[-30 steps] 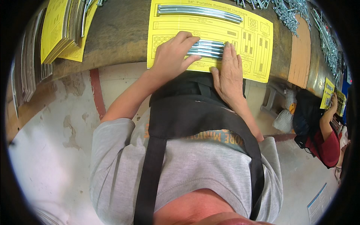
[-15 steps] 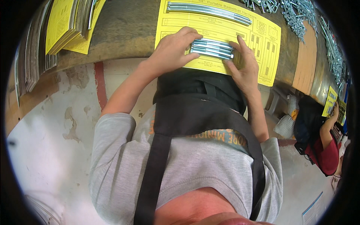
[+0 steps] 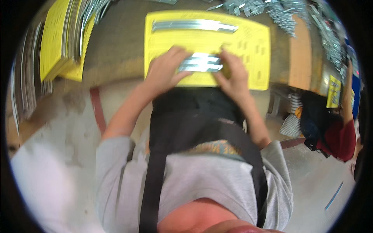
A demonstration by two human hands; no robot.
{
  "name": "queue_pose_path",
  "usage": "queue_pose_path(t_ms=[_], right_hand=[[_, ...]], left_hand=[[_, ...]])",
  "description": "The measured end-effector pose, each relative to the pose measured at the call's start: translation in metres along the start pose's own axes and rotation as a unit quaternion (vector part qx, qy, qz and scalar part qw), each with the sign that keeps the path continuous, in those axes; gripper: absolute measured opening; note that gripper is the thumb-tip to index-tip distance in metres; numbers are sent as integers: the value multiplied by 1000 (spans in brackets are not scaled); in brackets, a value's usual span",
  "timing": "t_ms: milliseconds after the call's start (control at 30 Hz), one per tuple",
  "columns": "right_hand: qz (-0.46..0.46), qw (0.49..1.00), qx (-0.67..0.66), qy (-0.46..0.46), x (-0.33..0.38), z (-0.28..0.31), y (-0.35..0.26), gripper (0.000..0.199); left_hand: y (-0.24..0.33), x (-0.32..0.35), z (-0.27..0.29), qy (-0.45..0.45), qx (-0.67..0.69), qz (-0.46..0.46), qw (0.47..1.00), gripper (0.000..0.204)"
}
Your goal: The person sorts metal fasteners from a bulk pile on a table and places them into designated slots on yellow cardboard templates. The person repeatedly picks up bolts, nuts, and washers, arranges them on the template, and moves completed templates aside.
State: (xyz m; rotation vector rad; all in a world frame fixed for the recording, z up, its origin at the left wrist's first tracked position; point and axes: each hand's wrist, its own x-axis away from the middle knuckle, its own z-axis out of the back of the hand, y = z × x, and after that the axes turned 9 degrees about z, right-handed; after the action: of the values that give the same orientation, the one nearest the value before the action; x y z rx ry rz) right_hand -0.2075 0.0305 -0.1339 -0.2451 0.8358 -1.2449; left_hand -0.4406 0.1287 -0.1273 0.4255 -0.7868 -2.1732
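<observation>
A yellow printed card (image 3: 252, 54) lies on the bench in front of me. Across its lower part rests a row of several silvery hex bolts (image 3: 201, 63), side by side. My left hand (image 3: 166, 70) holds the row's left end between thumb and fingers. At the right end, the thumb and fingers of my right hand (image 3: 235, 73) close around the bolt heads. Longer bolts (image 3: 194, 25) lie along the card's upper edge, touched by neither hand. Motion blur smears fine detail on the bolts and card.
Stacked yellow cards (image 3: 54, 42) stand at the left, beside brown sheets (image 3: 29, 70) on edge. Loose bolts (image 3: 244, 7) lie in heaps along the back and right. A tan board strip (image 3: 300, 58) crosses the bench. At far right a co-worker in a red sleeve (image 3: 342, 139) reaches over the bench.
The view has shifted, so card, bolts and hands appear farther left. Both hands keep their grip on the short bolts. The co-worker's arm now reaches farther up.
</observation>
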Motion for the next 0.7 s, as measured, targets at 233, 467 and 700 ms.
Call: queue_pose_path(t_ms=[233, 467, 700], right_hand=[[-142, 973, -178, -42, -22, 39, 18, 61], [-194, 964, 172, 51, -112, 78, 136, 28], [-210, 954, 201, 71, -111, 74, 145, 23]], left_hand=[[5, -5, 7, -35, 16, 18, 999, 53], [5, -7, 20, -18, 117, 99, 988, 61], [12, -43, 30, 50, 153, 30, 986, 25]])
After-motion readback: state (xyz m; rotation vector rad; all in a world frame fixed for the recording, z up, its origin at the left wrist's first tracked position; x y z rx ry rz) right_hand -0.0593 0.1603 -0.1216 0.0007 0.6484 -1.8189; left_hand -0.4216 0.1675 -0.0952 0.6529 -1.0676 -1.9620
